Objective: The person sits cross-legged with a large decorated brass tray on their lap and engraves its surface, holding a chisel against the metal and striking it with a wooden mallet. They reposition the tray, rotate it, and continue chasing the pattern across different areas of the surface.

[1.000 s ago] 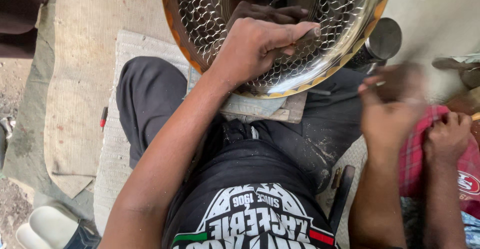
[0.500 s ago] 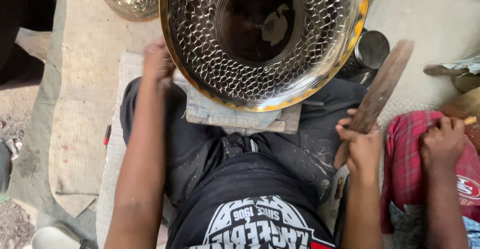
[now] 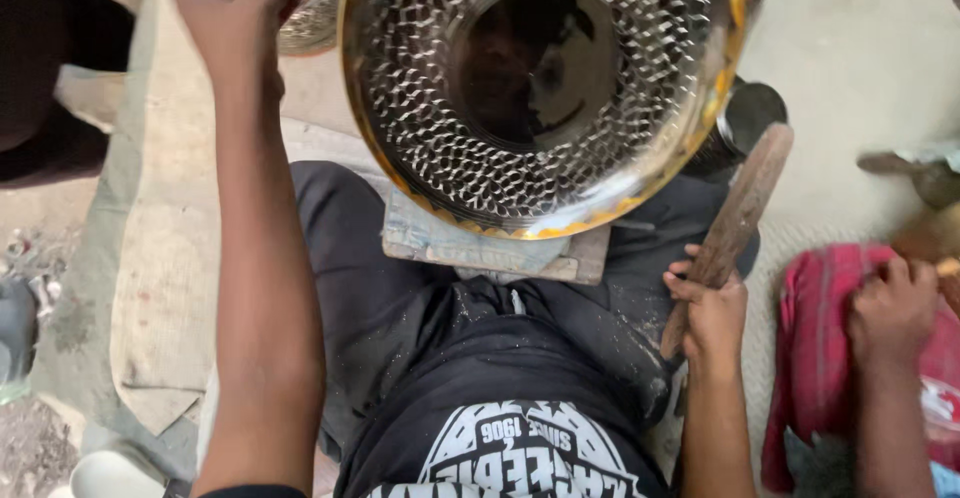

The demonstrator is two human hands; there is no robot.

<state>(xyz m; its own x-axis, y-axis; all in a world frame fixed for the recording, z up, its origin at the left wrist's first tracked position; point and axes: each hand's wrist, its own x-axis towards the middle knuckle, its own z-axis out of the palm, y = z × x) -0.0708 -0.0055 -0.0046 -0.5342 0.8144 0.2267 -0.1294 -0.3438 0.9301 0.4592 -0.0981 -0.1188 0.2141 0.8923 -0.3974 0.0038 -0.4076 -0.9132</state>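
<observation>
A big shiny hammered metal bowl (image 3: pixel 420 128) stands tilted on a wooden block (image 3: pixel 470 248) that rests on my lap, its inside facing me. My left hand (image 3: pixel 235 8) is raised at the top left, off the bowl's rim. Its fingers are curled shut, and a small red tip shows above them. My right hand (image 3: pixel 710 308) grips the lower end of a worn wooden handle (image 3: pixel 745 198) that slants up toward the bowl's right edge. The handle's head is out of sight.
A second metal vessel (image 3: pixel 315 18) sits behind my left hand. A dark metal cup (image 3: pixel 745 123) stands at the bowl's right. Another person's hand (image 3: pixel 890 303) rests on red cloth (image 3: pixel 810 358) at right. A sack mat (image 3: pixel 160 288) covers the ground at left.
My left hand left the inside of the bowl, slid past its left rim and rose to the top left. My right hand took the wooden handle and lowered it beside the bowl.
</observation>
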